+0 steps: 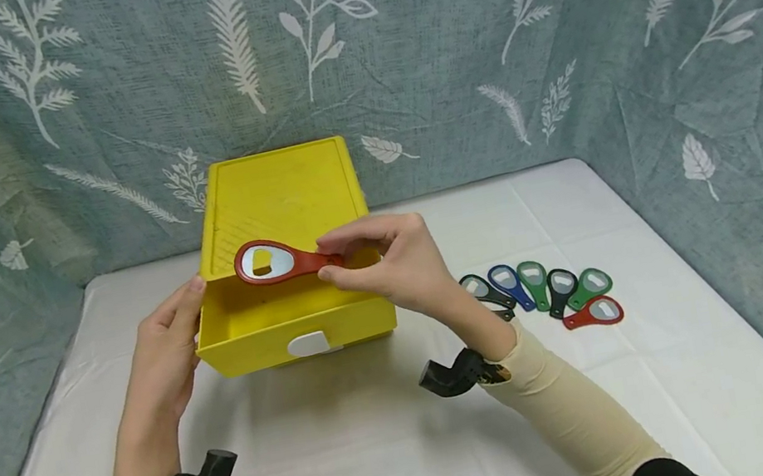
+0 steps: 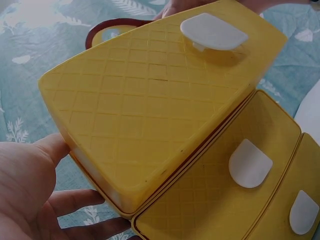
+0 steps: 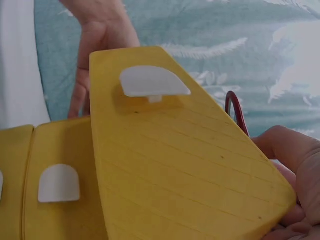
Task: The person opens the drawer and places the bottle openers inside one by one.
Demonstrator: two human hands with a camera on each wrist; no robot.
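A red bottle opener [image 1: 287,260] with a pale metal face is pinched by its handle end between the thumb and fingers of my right hand [image 1: 393,261]. It hangs over the pulled-out top drawer [image 1: 248,344] of a yellow drawer box [image 1: 283,191]. The right wrist view shows only part of the opener's red rim [image 3: 239,114] behind the drawer front. My left hand [image 1: 165,350] rests along the box's left side, thumb by the top edge. In the left wrist view its fingers [image 2: 75,201] reach straight to the side of the box.
Several bottle openers lie fanned on the white tablecloth [image 1: 358,461] to the right, among them a blue one [image 1: 510,284] and a red one [image 1: 594,312]. Lower drawers with white pulls [image 2: 250,164] sit beneath the top one. A patterned grey-green curtain [image 1: 397,58] hangs behind.
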